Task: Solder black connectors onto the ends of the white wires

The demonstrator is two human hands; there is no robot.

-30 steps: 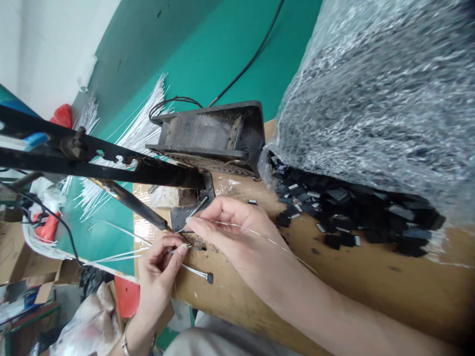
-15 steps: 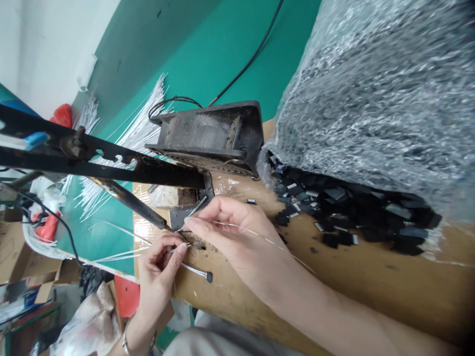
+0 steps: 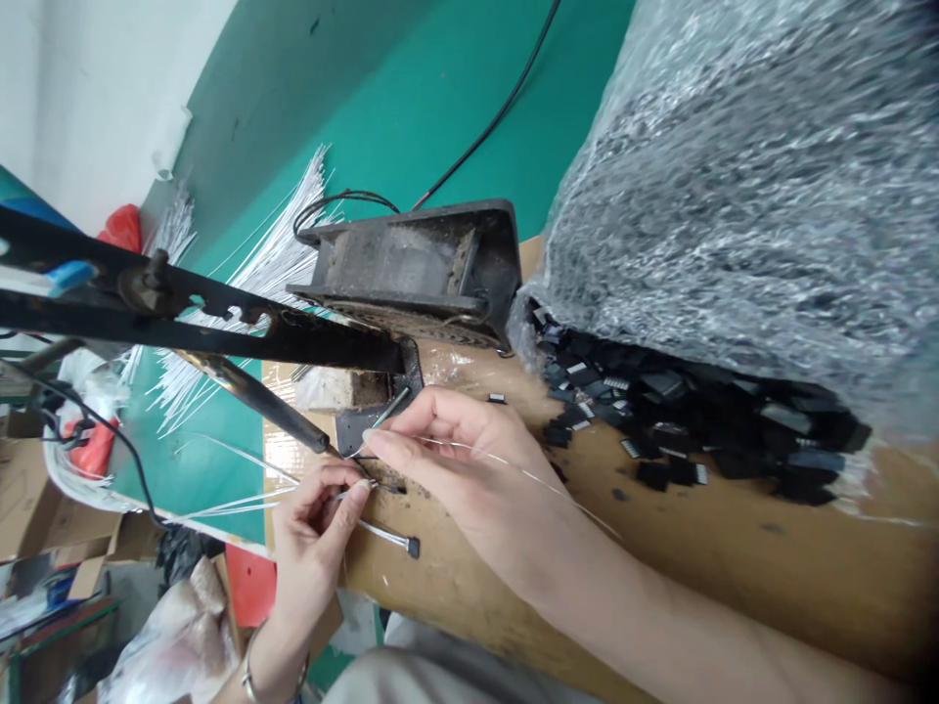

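My left hand point(image 3: 315, 533) is closed, thumb and finger pinching a white wire point(image 3: 271, 499) just below the tip of a soldering iron point(image 3: 286, 416). Thin solder wire point(image 3: 524, 471) passes through the pinched fingers of my right hand point(image 3: 455, 455) and trails back over the wrist. A slim grey rod point(image 3: 391, 408) shows at the right fingertips; whether they hold it I cannot tell. Under the left thumb lies a wired black connector point(image 3: 412, 548) on the wooden board point(image 3: 469, 596). A small dark piece point(image 3: 396, 489) sits by the left fingertips, its joint with the wire too small to make out.
A black metal stand point(image 3: 323, 337) slants in from the left above the iron. Behind it are a dusty fan point(image 3: 403, 264) and bundled white wires point(image 3: 283, 249) on a green mat point(image 3: 469, 108). At right, black connectors point(image 3: 660, 391) spill from a plastic bag point(image 3: 734, 196).
Almost nothing differs. Both hands keep their grip and place beside the iron tip, with only a very slight shift of the right fingers.
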